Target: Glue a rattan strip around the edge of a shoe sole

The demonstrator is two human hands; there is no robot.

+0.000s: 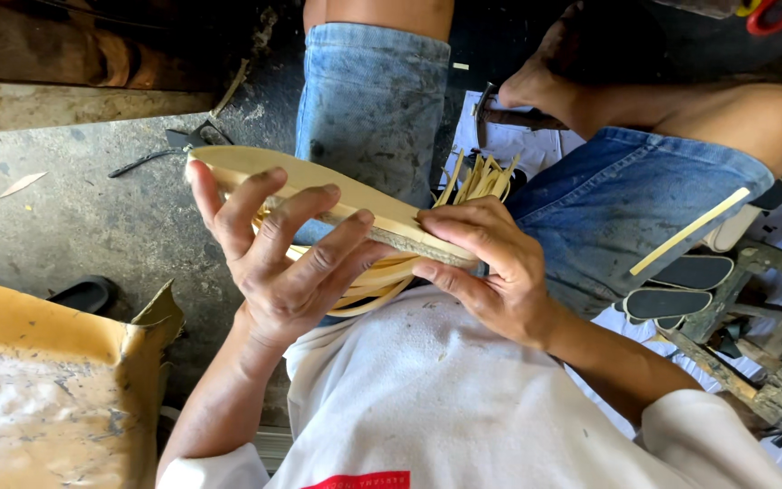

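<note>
both hands [287, 263] were on one pale shoe sole [319, 195], and from where i sat watching the head view, the thing that mattered was how that sole ran between them. its long axis lay from about ten o'clock to four o'clock across the picture, rounded end up near the left fingertips, the other end buried under the right hand [486, 267]. the left hand lay at the seven o'clock side of the sole's middle, fingers spread and curled up over the near edge, pads pressing on the top face (a loose wrap rather than a tight fist). the right hand sat at four o'clock from the sole's middle, closed around that end, thumb and fingers clamped over it. so the sole lay across both grips, above the lap, neither hand clearly nearer its centre, though the left covered more of its length.

under the sole hung a bundle of thin yellowish strips [382, 285], looping out at six o'clock beneath the left fingers, with more strip ends [481, 177] fanning out at twelve o'clock from the right hand. whether the hands also pinched those strips i could not tell. at three o'clock, well apart, lay a few dark insoles [681, 288] on the floor.
</note>
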